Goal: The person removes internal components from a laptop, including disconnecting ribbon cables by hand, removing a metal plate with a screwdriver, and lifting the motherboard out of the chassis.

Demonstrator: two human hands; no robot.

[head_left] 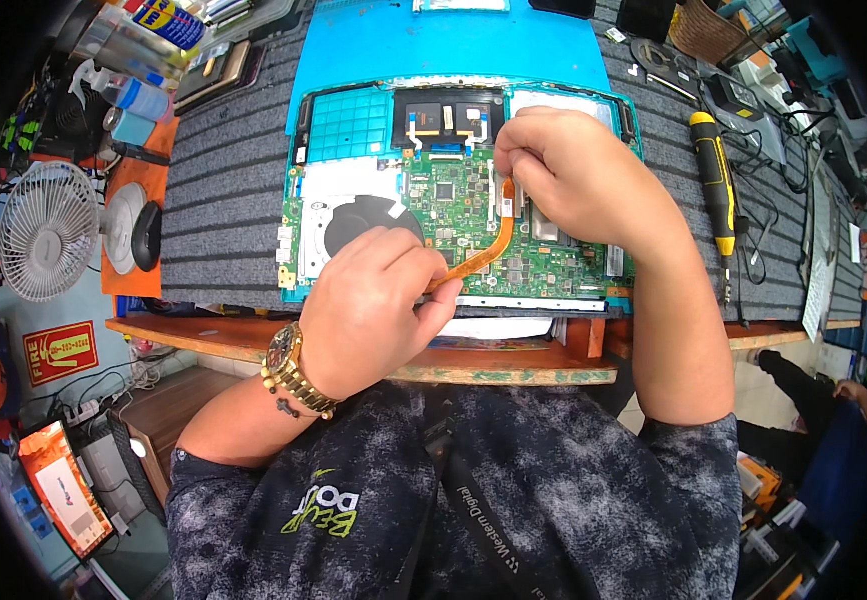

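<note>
An opened laptop base with a teal shell (351,122) lies before me, its green circuit board (441,205) exposed. Across the board runs a bent copper heat pipe (493,248). My left hand (378,300) pinches its lower left end between thumb and fingers, next to the round black fan (358,222). My right hand (573,175) is closed at the pipe's upper end, where its fingertips hide the exact hold. Whether the pipe is lifted off the board or resting on it I cannot tell.
A blue mat (443,45) lies beneath the laptop on a grey ribbed cloth (218,215). At right is a yellow and black screwdriver (713,185), with cables beyond it. A white fan (48,230) stands at left. Another person's hand (848,390) shows at far right.
</note>
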